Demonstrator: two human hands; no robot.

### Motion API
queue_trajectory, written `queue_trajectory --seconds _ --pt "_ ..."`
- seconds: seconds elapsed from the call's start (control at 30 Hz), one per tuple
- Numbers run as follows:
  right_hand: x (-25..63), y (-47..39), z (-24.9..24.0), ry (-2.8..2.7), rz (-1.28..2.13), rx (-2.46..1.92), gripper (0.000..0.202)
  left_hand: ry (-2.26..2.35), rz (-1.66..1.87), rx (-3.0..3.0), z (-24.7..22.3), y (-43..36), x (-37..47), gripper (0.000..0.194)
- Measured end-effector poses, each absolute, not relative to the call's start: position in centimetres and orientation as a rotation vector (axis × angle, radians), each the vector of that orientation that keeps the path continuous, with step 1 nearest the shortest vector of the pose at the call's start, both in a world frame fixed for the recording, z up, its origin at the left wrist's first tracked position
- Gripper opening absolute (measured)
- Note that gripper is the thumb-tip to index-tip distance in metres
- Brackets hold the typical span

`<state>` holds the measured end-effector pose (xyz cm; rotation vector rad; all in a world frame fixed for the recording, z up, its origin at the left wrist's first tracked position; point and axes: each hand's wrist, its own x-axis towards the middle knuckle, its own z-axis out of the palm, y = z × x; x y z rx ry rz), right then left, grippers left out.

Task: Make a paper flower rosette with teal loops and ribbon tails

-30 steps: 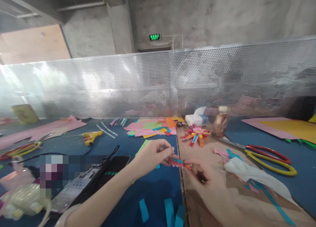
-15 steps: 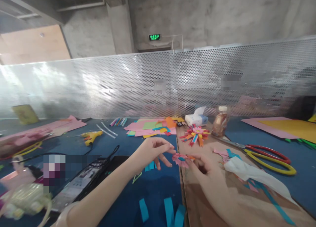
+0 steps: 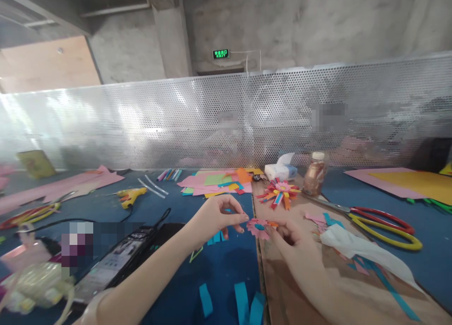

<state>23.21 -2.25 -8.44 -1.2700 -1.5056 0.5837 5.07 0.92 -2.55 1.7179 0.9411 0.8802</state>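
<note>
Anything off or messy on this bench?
Nothing damaged or spilled. Just craft clutter: loose teal paper strips lie scattered on the blue table, and the red-and-yellow scissors lie open. The right hand holds the small pink paper flower; the left hand pinches beside it.

Green "EXIT" sign (image 3: 221, 54) on the concrete wall (image 3: 300, 23) (characters above illegible)

Pixelated patch (image 3: 92, 238) (contents unreadable) beside the phone (image 3: 106, 268)
</note>
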Motion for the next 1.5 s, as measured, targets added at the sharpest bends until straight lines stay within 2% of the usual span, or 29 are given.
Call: queue_trajectory --seconds 0.47,0.7,0.87,1.5 --pt "23.1 -1.5 -8.9 -1.383 0.815 -1.262 0.034 0.91 0.885 1.743 -3.1 1.1 5.3 0.027" --pt "22.6 -2.1 -7.9 -1.247 1.085 -1.313 0.036 0.87 0.881 1.747 -2.9 1.0 5.3 0.028" --pt "22.2 -2.5 -7.4 -1.27 1.107 -1.317 0.031 0.857 0.914 1.701 -2.7 0.8 5.5 0.02" --pt "22.2 -2.4 -7.9 -1.375 1.172 -1.335 0.028 0.826 0.916 1.602 -2.8 1.0 5.4 0.015"
